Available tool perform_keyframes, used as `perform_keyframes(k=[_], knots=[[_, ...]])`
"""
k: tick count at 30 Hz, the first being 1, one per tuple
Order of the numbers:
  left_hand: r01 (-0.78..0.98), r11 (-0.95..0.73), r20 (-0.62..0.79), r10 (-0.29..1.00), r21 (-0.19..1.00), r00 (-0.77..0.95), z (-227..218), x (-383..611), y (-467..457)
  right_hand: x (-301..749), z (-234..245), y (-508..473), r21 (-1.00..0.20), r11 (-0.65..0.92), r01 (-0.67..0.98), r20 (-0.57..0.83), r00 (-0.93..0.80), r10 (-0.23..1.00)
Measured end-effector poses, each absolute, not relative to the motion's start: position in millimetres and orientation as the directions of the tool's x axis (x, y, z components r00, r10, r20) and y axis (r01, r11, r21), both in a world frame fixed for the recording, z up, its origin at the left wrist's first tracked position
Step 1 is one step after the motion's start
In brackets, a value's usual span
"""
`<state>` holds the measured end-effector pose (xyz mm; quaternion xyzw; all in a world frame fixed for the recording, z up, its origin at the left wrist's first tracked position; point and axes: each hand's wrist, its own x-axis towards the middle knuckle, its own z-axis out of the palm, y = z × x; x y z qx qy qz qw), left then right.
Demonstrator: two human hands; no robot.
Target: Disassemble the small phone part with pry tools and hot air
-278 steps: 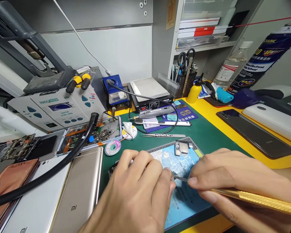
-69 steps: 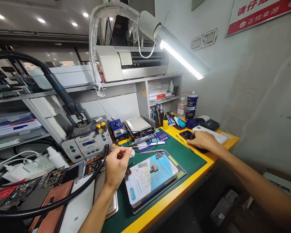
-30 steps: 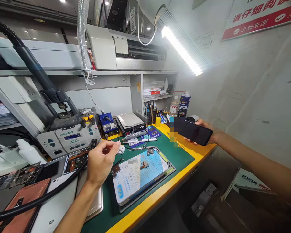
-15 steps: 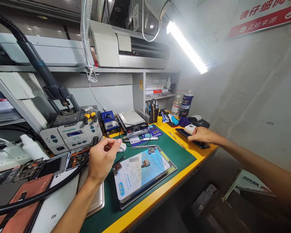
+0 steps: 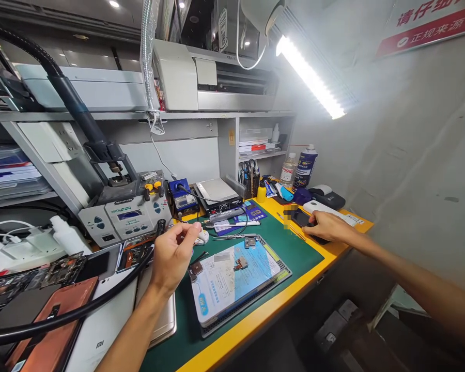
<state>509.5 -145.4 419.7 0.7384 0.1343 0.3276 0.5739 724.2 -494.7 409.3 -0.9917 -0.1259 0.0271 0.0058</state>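
Note:
My left hand (image 5: 173, 254) hovers over the green mat (image 5: 294, 248), thumb and forefinger pinched together on something too small to make out. Just right of it lies a blue and white repair pad (image 5: 220, 289) with small metal parts (image 5: 241, 264) on it. My right hand (image 5: 327, 226) reaches far right and lies over a black phone (image 5: 301, 219) on the yellow table edge (image 5: 256, 318), fingers curled onto it.
A grey soldering station (image 5: 126, 219) and a hot plate (image 5: 217, 190) stand at the back. A thick black hose (image 5: 73, 315) crosses several phones (image 5: 101, 336) at the left. Bottles and a spray can (image 5: 304, 168) fill the back right corner beneath a bright lamp (image 5: 310, 77).
One second ago my right hand held the black phone up in the air; it has since set it down on the yellow edge and stays on it. My left hand keeps its pinch.

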Motion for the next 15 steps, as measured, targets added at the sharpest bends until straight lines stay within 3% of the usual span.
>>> perform_keyframes(k=[4, 10, 15], knots=[[-0.178, -0.237, 0.285, 0.577, 0.955, 0.765, 418.6, 510.1, -144.0, 712.3, 411.6, -481.5, -0.009, -0.95, 0.313, -0.048, 0.949, 0.313], [-0.206, -0.065, 0.207, 0.546, 0.976, 0.812, 413.2, 511.8, -136.6, 713.7, 413.3, -455.3, -0.024, -0.941, 0.338, -0.173, 0.925, 0.337], [-0.232, 0.108, 0.156, 0.473, 0.967, 0.867, 415.9, 509.3, -134.7, 712.7, 419.9, -437.7, -0.107, -0.91, 0.401, -0.154, 0.897, 0.414]])
